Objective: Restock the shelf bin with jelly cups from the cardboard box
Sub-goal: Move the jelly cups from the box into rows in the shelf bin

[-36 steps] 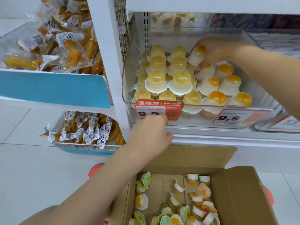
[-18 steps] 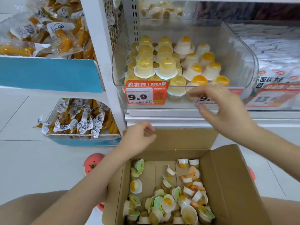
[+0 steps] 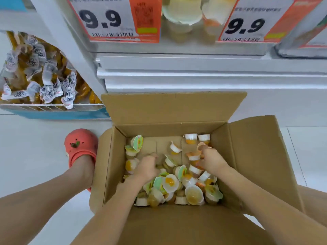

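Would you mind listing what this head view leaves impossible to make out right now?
- Left hand: fingertips buried among the jelly cups, so its grip cannot be told.
- Right hand: fingers curl into the cups; which cup it holds is unclear.
- Shelf bin: cut off by the top edge, so its fill level is unseen.
- Cardboard box: floor under the pile hidden by cups.
- Price tag: small print blurred.

box top: flaps folded out on cardboard box [image 3: 261, 156], open from above
box floor: bare strip at far wall, jelly cups [image 3: 169, 182] heaped near side
in the way: left hand [image 3: 146, 167], right hand [image 3: 211, 160] down among cups
above: shelf edge [image 3: 194, 68] overhangs far flap
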Demonstrator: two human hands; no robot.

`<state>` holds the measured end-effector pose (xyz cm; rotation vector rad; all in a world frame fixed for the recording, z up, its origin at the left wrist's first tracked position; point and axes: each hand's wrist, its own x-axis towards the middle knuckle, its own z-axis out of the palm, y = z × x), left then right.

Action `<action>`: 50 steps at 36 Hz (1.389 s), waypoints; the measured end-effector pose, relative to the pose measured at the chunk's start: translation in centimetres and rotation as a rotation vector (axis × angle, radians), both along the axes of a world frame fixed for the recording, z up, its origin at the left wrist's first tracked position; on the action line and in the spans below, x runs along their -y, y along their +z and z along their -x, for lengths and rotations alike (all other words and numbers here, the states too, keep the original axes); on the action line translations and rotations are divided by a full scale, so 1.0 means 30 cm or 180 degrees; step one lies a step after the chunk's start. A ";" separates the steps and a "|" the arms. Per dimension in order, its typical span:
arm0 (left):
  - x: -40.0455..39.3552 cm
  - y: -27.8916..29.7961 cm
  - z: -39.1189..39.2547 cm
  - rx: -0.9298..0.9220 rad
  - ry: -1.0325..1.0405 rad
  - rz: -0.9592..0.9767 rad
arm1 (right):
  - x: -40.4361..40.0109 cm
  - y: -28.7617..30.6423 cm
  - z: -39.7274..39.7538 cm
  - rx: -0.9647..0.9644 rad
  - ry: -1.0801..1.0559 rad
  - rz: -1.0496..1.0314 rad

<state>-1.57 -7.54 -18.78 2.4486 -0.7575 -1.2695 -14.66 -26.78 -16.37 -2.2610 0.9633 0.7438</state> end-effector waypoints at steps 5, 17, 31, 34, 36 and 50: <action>0.169 -0.069 0.012 -0.0077 0.0507 0.0408 | -0.043 -0.136 -0.003 -0.0041 -0.0605 0.0094; 0.292 -0.195 0.008 0.0126 0.0447 0.0521 | -0.094 -0.255 -0.067 0.0276 -0.1448 -0.0006; 0.181 0.115 -0.091 -0.0211 0.0653 0.1444 | -0.023 0.102 0.013 0.1651 -0.1202 -0.0298; 0.169 0.272 -0.115 -0.0214 0.0575 0.1698 | -0.012 0.259 -0.011 0.1769 -0.0775 -0.0239; 0.159 0.380 -0.120 -0.0169 0.0614 0.1886 | -0.017 0.378 -0.033 0.1854 -0.0576 -0.0223; 0.044 1.096 -0.086 -0.0817 0.0469 0.2800 | -0.107 1.013 -0.113 0.3418 0.0388 -0.0711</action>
